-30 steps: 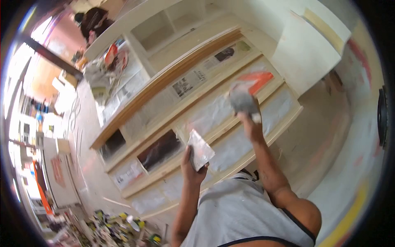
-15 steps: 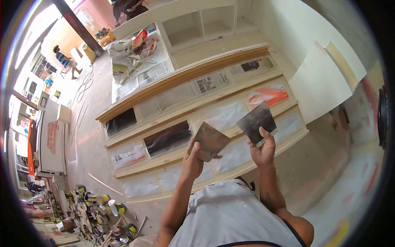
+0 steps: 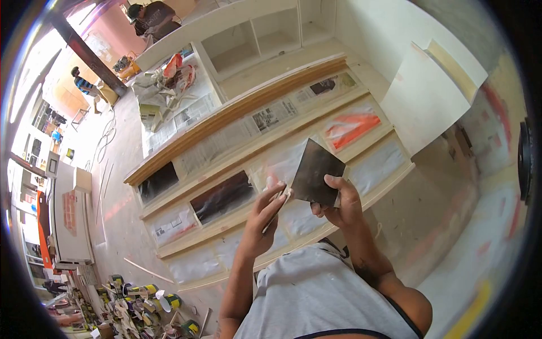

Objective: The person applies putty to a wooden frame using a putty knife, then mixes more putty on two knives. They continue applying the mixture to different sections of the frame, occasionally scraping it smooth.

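The right hand [image 3: 343,204] pinches a dark, flat square plate [image 3: 317,169]; the left hand [image 3: 259,217] closes on a thin greyish plate [image 3: 271,222], edge-on. Steady, light grips should serve well.

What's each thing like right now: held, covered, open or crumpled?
Dark square: held in the right grip
Thin sheet: seen edge-on, held in the left grip
Wooden frame: gaps covered
Newspaper: flat
Shelves: open
Wrapping: crumpled
Cable: loosely looped
Shirt: worn
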Demonstrator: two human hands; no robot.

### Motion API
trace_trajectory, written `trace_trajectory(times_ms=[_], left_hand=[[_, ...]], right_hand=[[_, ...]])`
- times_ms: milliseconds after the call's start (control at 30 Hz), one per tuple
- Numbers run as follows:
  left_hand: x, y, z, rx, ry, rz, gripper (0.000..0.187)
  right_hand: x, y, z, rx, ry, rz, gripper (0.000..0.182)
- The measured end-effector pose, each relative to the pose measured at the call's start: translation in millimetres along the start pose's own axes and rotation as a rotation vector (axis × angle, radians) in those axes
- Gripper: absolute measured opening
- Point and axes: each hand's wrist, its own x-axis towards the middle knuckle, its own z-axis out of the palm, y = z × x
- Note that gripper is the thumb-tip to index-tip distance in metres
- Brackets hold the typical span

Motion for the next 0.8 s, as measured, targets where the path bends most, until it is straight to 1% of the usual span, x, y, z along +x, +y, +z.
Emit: trace_trajectory(times_ms=[67,133,167,200,233,267,300,333,367,400,433,467,500,533,567,633,667,700,767,800], left_hand=[[-4.3,-4.6,-4.6,0.222,-0.021,0.036,0.05],[-14.3,-13.6,-10.5,0.224,-0.034,0.022,0.047],[-20.4,-18.6,-11.5,0.229,-0.05,0.014,0.044],[-27.0,-23.9,-11.8,0.225,-0.057,0.021,0.044],[-36.4,-28.7,-12.0,0.137,0.038,-0.025,0.052],[-45.1,-32.6,-12.0,0.048,0.131,-0.072,0.061],[-51.3,-34.8,-11.2,0.046,0.112,-0.064,0.061],[-56.3,-37.1,-9.7,-0.017,0.19,-0.104,0.06],[-61.9,-40.2,-8.2,-0.08,0.264,-0.148,0.059],[-71.0,-46.3,-7.0,-0.085,0.307,-0.172,0.057],[-76.5,-48.9,-7.0,-0.083,0.279,-0.175,0.057],[-80.9,-50.4,-7.9,-0.09,0.305,-0.224,0.056],[-84.7,-52.3,-8.6,-0.094,0.334,-0.272,0.054],[-87.8,-55.2,-8.4,-0.108,0.349,-0.265,0.053],[-88.4,-55.0,-9.1,-0.103,0.33,-0.269,0.053],[-90.1,-54.5,-10.6,-0.088,0.396,-0.375,0.053],[-93.6,-60.5,-12.2,-0.12,0.409,-0.344,0.053],[-96.3,-63.6,-13.9,-0.121,0.396,-0.348,0.053],[-100.9,-67.8,-15.9,-0.114,0.451,-0.43,0.054],[-100.9,-69.5,-16.4,-0.113,0.448,-0.436,0.054]], right_hand=[[-2.7,-0.6,-6.0,0.05,-0.004,0.032,0.035],[-2.6,-0.7,-10.3,0.098,-0.008,0.062,0.035],[-2.0,-1.6,-12.3,0.095,-0.037,0.033,0.032],[0.4,-2.6,-14.4,0.092,-0.069,-0.006,0.031],[6.3,-1.0,-20.7,0.093,-0.065,-0.02,0.031],[16.8,4.2,-32.9,-0.009,0.007,-0.101,0.031],[29.7,11.3,-48.1,-0.108,0.081,-0.185,0.031],[47.5,21.5,-72.3,-0.178,0.177,-0.242,0.03],[68.6,26.2,-90.7,-0.281,0.222,-0.318,0.029],[89.5,34.1,-113.8,-0.276,0.286,-0.34,0.024],[109.2,39.6,-131.3,-0.446,0.431,-0.442,0.024],[130.1,45.3,-149.0,-0.616,0.578,-0.533,0.026],[157.0,54.1,-184.4,-0.811,0.648,-0.479,0.03],[176.0,57.1,-211.3,-1.008,0.712,-0.414,0.033],[186.0,58.6,-204.1,-1.029,0.778,-0.533,0.035],[204.8,59.9,-192.3,-1.144,0.907,-0.709,0.034],[207.8,61.5,-187.1,-1.136,0.923,-0.705,0.034],[209.9,61.1,-182.7,-1.157,0.894,-0.682,0.036],[213.4,58.5,-174.7,-1.178,0.869,-0.653,0.039],[216.8,58.6,-174.1,-1.242,0.88,-0.699,0.04]])
